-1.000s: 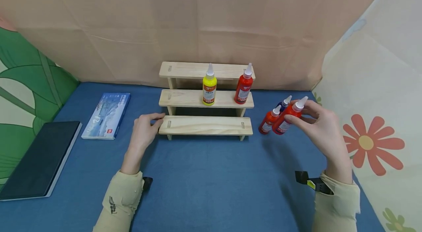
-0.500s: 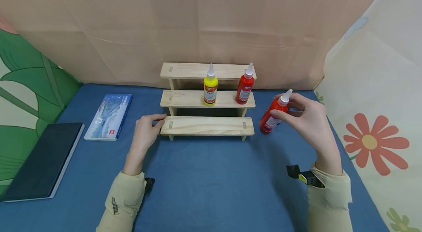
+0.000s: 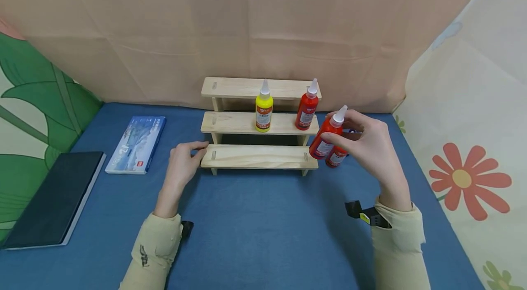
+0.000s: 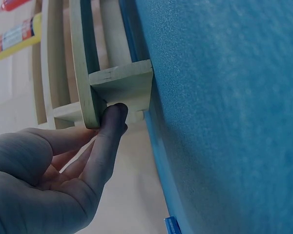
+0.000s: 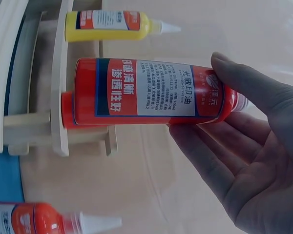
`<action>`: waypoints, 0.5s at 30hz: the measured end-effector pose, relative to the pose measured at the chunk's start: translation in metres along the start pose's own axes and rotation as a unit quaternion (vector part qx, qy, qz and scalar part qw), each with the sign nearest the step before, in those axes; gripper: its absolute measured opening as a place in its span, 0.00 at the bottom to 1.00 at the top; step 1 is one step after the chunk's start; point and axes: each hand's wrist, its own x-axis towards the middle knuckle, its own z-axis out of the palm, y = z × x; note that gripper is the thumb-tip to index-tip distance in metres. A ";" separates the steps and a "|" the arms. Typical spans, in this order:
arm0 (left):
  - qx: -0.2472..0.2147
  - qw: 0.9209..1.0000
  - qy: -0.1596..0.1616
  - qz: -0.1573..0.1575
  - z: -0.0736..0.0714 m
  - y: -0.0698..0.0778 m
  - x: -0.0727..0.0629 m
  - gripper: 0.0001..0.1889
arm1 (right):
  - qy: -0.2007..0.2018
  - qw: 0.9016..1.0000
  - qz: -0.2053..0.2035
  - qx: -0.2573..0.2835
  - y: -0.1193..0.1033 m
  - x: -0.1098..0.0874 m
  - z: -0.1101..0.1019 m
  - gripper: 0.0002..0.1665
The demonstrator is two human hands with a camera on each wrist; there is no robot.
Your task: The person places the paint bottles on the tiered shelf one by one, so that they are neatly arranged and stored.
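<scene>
My right hand [image 3: 364, 143] pinches a red ink bottle [image 3: 323, 142] near its white nozzle cap, tilted and just off the right end of the three-step wooden shelf [image 3: 259, 155]. Its printed label faces the right wrist view. With thumb and fingers, my left hand [image 3: 183, 166] grips the left end of the shelf's lowest step, which the left wrist view shows close up. On the middle step stand a yellow bottle [image 3: 264, 111] and another red bottle [image 3: 307, 111]. A further red bottle [image 3: 336, 157] stands on the cloth, partly hidden behind the held one.
A dark blue bottle shows only as a sliver behind my right fingers. To the left lie a light blue box [image 3: 136, 144] and a black notebook [image 3: 55, 198]. Blue cloth [image 3: 255, 226] covers the table, and a beige curtain [image 3: 255, 20] hangs behind the shelf.
My right hand has carried the red bottle leftward from beside the other bottles to the shelf's right end. My left hand keeps its grip on the lowest step.
</scene>
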 end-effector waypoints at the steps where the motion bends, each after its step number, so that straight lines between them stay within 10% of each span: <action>1: 0.000 1.000 0.000 0.001 0.000 0.000 0.000 0.15 | -0.002 1.000 -0.001 0.005 -0.001 0.001 0.001 0.26; 15: -0.002 1.000 -0.002 0.003 0.000 -0.002 0.001 0.15 | -0.024 0.999 -0.003 0.031 -0.019 0.011 0.016 0.26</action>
